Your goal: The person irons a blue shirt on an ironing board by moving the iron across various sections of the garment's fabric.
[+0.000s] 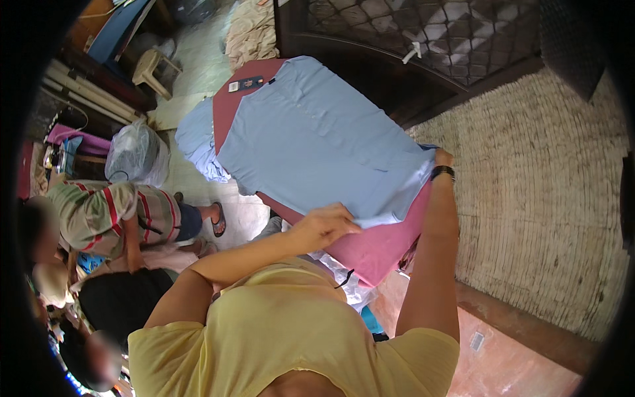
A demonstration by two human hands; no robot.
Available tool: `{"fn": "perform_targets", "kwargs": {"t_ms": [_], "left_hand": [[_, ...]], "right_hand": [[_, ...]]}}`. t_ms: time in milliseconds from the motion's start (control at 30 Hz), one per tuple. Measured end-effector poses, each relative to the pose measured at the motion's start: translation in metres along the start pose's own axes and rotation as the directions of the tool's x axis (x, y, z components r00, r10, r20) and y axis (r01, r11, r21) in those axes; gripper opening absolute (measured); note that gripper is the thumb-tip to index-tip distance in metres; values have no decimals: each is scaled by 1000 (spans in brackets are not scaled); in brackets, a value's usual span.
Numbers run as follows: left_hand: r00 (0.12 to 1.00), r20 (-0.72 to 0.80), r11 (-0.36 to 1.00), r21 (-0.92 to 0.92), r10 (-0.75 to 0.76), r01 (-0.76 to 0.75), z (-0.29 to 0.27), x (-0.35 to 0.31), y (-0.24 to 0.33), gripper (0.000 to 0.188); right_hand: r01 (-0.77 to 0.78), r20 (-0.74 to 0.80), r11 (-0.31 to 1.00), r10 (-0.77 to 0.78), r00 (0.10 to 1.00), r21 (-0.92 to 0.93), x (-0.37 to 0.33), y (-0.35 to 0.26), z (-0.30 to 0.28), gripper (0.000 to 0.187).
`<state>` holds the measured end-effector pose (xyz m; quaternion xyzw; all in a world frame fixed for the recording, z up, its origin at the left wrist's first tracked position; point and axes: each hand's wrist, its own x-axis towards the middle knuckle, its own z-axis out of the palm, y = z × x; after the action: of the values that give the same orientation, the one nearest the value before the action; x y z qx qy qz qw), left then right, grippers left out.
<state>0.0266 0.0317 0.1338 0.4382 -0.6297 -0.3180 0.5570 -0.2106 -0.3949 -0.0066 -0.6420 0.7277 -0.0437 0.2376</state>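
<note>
Pink and maroon covering shows around the shirt on the table [380, 255]. Most of the blue shirt [317, 126] lies spread flat, tag [245, 83] by the collar; what is left uneven is the hem end, lifted and creased, and no fold crosses its body. The right hand [443, 159] has its grip closed on the hem's far corner. The left hand [324, 226] curls at the near edge, fingers part-closed; whether they pinch cloth, I cannot tell.
</note>
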Motion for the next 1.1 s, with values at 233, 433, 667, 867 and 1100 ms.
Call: {"fn": "perform_targets", "kwargs": {"t_ms": [233, 433, 667, 867, 1100], "left_hand": [[903, -421, 988, 155, 80, -15, -99, 32, 19, 22], [846, -528, 998, -38, -67, 55, -161, 46, 81, 15], [957, 243, 963, -174, -158, 204, -78, 15, 95, 27], [884, 464, 973, -224, 54, 58, 53, -24, -32, 36], [737, 675, 999, -49, 29, 5, 132, -81, -116, 32]], "right_hand": [[-402, 425, -172, 123, 897, 899, 26, -40, -59, 21], [-229, 212, 223, 96, 973, 948, 23, -142, -99, 15], [246, -166, 641, -183, 969, 727, 70, -70, -108, 25], [108, -218, 932, -32, 975, 346, 79, 74, -72, 23], [380, -167, 908, -353, 921, 174, 69, 122, -24, 53]]}}
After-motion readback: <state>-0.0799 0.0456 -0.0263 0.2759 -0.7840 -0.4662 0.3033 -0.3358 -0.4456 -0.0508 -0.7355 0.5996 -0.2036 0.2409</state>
